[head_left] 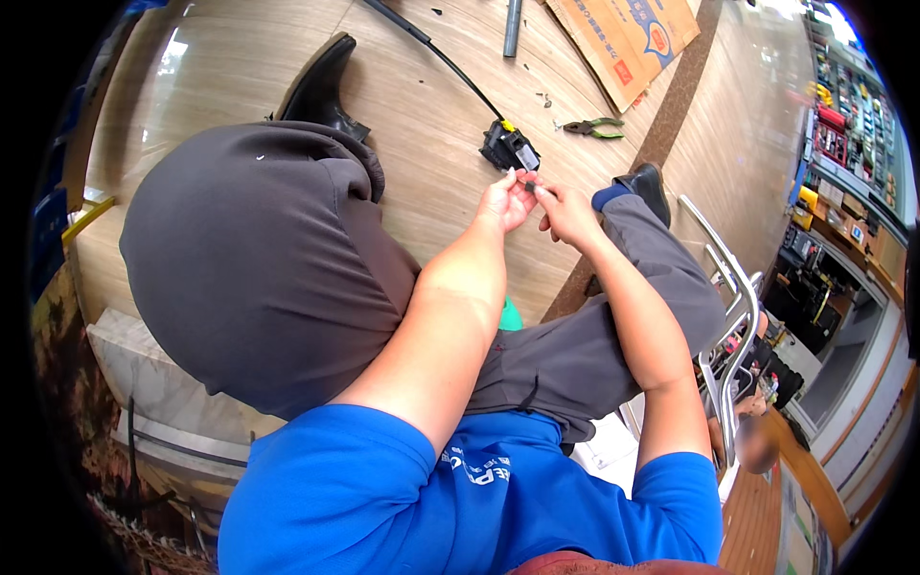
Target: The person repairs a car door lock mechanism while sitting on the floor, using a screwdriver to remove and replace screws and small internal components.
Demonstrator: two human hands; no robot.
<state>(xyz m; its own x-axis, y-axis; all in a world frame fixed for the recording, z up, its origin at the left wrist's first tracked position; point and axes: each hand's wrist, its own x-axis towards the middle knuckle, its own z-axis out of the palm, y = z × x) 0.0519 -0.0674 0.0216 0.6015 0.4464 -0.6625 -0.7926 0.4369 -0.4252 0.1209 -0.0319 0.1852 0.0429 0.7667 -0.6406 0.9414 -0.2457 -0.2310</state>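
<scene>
My left hand point(508, 200) is turned partly palm up, with its fingers curled around a small dark piece point(530, 186). From the other side, the thumb and forefinger of my right hand point(568, 215) pinch the same piece; its kind is too small to tell. Just beyond my fingertips a black latch-like mechanism point(505, 146) with a yellow clip lies on the floor. A black cable point(443, 52) runs from it toward the upper left. To its right rest pliers point(596, 127) with green-and-black handles.
A flattened cardboard box point(613, 43) and a grey tube point(513, 29) lie farther off on the tiled floor point(220, 57). Small dark scraps are scattered near the pliers. My knees flank the work. A metal chair frame point(738, 287) stands at right, before stocked shelves point(853, 125) and another person point(757, 446).
</scene>
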